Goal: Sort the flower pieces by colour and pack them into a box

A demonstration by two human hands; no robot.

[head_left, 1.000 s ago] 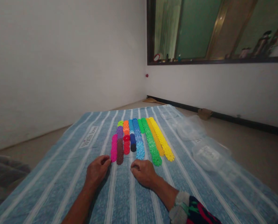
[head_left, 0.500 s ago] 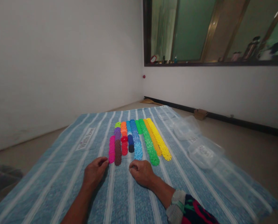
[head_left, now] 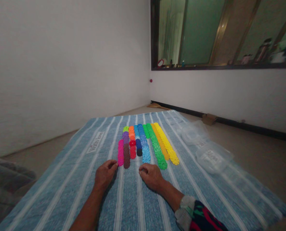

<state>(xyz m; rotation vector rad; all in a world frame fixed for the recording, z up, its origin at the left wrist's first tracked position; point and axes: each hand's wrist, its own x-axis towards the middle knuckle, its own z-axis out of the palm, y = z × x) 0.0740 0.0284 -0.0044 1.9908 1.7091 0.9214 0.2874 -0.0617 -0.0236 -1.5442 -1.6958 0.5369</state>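
Rows of overlapping, scallop-edged plastic discs lie on a blue striped cloth (head_left: 82, 186). My left hand (head_left: 106, 173) has thumb and fingers pinched together at the near end of the magenta row (head_left: 120, 152); whether a disc is between them is too small to tell. My right hand (head_left: 151, 175) rests curled just below the light blue end of the blue row (head_left: 146, 155), its fingers closed and their contents hidden. Between the hands are a purple and brown row (head_left: 126, 158), an orange and red row (head_left: 132, 152) and a shorter dark blue row (head_left: 138, 146).
Right of my right hand run a green row (head_left: 157, 154), an amber row (head_left: 162, 146) and a yellow row (head_left: 169, 147). Clear plastic containers (head_left: 212, 157) stand along the cloth's right side. Printed "With love" lettering (head_left: 96, 142) is at left. A wall (head_left: 61, 64) rises behind.
The camera has turned slightly left, so everything sits a little further right in the picture. Both hands stay at nearly the same places beside the rows.
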